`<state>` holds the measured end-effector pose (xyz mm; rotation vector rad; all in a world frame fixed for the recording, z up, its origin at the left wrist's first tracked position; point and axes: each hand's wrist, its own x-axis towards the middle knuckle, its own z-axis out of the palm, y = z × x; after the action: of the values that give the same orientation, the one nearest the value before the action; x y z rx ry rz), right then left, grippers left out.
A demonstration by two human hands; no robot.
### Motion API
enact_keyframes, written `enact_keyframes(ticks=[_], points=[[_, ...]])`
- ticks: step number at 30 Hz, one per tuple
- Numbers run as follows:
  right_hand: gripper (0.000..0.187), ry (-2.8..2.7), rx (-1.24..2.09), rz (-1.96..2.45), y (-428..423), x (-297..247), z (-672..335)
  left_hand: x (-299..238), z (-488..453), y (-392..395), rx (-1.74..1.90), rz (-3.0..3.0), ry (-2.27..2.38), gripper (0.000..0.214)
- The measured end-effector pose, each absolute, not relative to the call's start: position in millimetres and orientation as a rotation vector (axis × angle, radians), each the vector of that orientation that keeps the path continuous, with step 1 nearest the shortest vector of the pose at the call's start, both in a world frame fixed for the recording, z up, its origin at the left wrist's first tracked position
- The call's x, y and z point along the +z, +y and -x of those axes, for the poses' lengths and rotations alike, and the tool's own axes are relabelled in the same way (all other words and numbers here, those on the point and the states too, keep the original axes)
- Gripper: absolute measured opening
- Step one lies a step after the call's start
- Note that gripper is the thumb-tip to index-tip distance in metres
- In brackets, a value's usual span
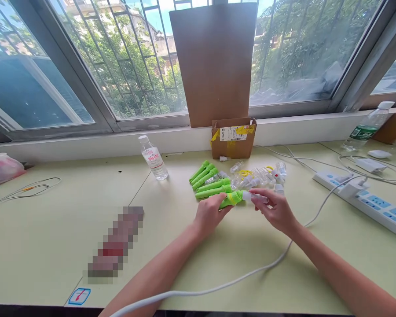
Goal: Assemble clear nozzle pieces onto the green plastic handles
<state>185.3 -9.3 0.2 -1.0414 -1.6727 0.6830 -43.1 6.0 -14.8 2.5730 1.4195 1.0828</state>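
One green tube (232,198) in left fingers (217,199), one clear tube (263,199) in right fingers (261,192), two labelled bottles (154,159) (366,128)

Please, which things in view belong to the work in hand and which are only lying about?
Likely belonging: green piece in the left hand; white-and-clear piece in the right hand; other green pieces; small clear containers.

Probably just lying about: red-lettered water bottle; power strip; pink bag.
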Motion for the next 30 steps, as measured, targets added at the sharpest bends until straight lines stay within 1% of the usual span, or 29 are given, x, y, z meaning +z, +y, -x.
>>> enact_keyframes(ticks=[3,6,17,23,30], points=[[0.021,-1.772,0.639,0.937,-15.2,0.1,-179.0,-17.3,43.8,7.9,1.041,-2.667,1.352,0.025],[0.021,-1.770,0.643,0.929,-16.1,-7.2,-176.4,-18.0,46.4,10.4,1.022,-2.697,1.320,0.025],[0.022,-1.606,0.823,0.998,-18.4,-10.8,-171.3,-10.2,50.2,6.2,0.923,-2.830,1.238,0.018],[0.020,-1.602,0.762,0.970,-20.9,-12.2,-168.4,-14.8,47.8,7.3,0.841,-2.825,1.281,0.019],[0.022,-1.604,0.819,0.975,-19.8,-11.4,-171.0,-20.8,46.8,8.1,0.978,-2.772,1.266,0.023]])
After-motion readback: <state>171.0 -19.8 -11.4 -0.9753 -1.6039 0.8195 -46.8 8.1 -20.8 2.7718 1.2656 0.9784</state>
